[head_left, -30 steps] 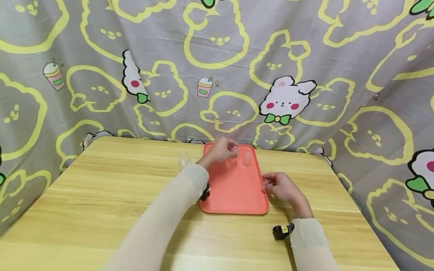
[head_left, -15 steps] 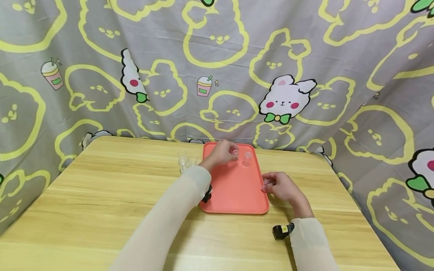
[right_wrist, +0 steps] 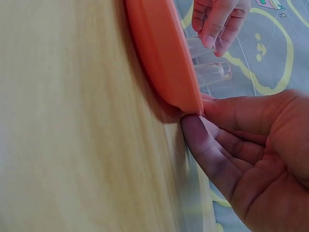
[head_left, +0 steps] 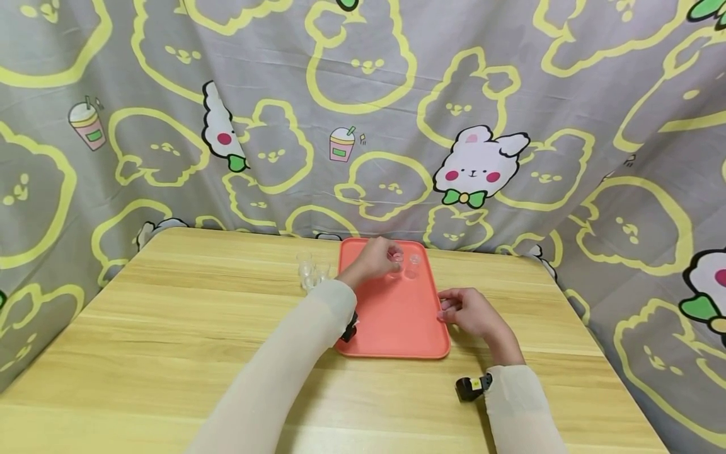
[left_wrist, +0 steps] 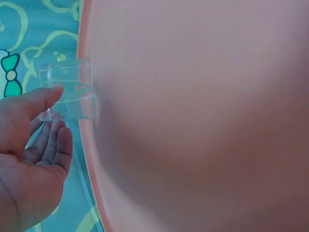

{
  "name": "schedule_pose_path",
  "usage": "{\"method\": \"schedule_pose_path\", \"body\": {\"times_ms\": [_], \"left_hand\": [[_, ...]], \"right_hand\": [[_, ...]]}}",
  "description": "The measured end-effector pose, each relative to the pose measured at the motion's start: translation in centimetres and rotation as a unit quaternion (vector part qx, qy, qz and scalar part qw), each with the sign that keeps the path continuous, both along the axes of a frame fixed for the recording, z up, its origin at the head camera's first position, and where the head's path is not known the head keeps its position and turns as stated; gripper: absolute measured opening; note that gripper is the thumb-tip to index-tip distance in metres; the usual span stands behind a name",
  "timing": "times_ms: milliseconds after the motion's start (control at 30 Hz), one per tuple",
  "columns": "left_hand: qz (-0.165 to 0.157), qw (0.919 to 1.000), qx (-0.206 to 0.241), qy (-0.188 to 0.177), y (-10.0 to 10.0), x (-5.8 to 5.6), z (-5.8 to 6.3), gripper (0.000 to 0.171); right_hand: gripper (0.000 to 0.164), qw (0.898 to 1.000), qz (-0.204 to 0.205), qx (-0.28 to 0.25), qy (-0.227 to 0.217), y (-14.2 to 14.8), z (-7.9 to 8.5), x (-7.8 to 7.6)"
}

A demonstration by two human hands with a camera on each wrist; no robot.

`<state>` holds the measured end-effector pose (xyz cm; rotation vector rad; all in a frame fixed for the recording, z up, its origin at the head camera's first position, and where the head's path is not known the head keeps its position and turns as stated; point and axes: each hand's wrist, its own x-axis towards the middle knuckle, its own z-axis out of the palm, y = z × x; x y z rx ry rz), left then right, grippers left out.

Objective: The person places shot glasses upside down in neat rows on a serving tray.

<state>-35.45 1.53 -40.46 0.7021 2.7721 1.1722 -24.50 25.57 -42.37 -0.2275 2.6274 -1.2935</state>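
Observation:
On the orange-red tray (head_left: 391, 318), my left hand (head_left: 377, 257) pinches a small clear cup (left_wrist: 79, 104) between thumb and fingers, near its narrow end. The cup's wide end faces down at the tray. Close beside it a second clear cup (head_left: 414, 265) stands the same way, near the tray's far right corner. My right hand (head_left: 472, 312) holds the tray's right edge. In the right wrist view its thumb lies on the rim and a finger is under it.
Several more clear cups (head_left: 307, 272) stand grouped on the wooden table (head_left: 187, 315), left of the tray. A patterned grey curtain (head_left: 255, 82) hangs directly behind the table and along its sides.
My left hand has shifted slightly right with its cup, bringing it closer to the other cup on the tray. The right hand stays at the tray's edge.

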Motion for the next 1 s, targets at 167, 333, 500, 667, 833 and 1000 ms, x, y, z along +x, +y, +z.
{"method": "schedule_pose_path", "body": {"times_ms": [167,333,500,667,833,1000], "left_hand": [[0.001,1.0000,0.007,0.007,-0.1,-0.1,-0.3,0.026],[-0.002,0.9998,0.017,0.006,-0.2,-0.1,-0.3,0.020],[0.000,0.9999,0.008,-0.008,-0.4,0.0,0.2,0.028],[-0.012,0.9998,0.003,-0.014,-0.9,0.2,1.3,0.036],[-0.028,0.9995,-0.010,-0.004,-1.7,0.3,2.3,0.039],[-0.037,0.9991,-0.020,0.003,-3.0,0.7,3.1,0.039]], "right_hand": [[0.042,1.000,-0.001,0.003,0.001,-0.1,0.0,0.0],[0.042,1.000,0.001,0.001,0.001,-0.2,0.1,0.0],[0.042,1.000,-0.001,-0.001,-0.003,-0.2,0.2,0.1],[0.042,1.000,-0.003,0.000,-0.003,-0.2,0.3,0.3],[0.041,1.000,-0.004,-0.002,-0.003,-0.2,0.3,0.4],[0.041,1.000,-0.003,0.000,0.001,-0.2,0.2,0.4]]}}
